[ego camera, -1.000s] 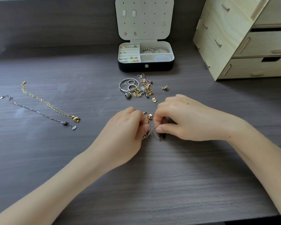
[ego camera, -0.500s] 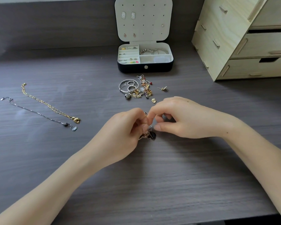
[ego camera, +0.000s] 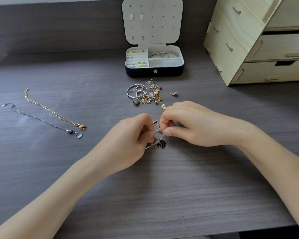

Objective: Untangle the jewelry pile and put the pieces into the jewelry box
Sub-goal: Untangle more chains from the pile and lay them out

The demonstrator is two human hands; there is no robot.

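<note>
left hand (ego camera: 128, 142): fingertips pinch gold-and-silver chain tangle (ego camera: 160, 143) with black pendant | right hand (ego camera: 192, 125): pinches same chain tangle, opposite side | chain tangle: between both hands, well in front of open black jewelry box (ego camera: 154, 72) | mixed-metal jewelry pile (ego camera: 145, 94): just before box

One cam only, head-worn, wide-angle. Looks fwd and down over the table (ego camera: 162, 195), near edge close at frame bottom; jewelry box (ego camera: 171, 73) far, upper centre, drawer unit (ego camera: 231, 49) upper right.

No writing, label, brand, number or sign can be read on anything here.
</note>
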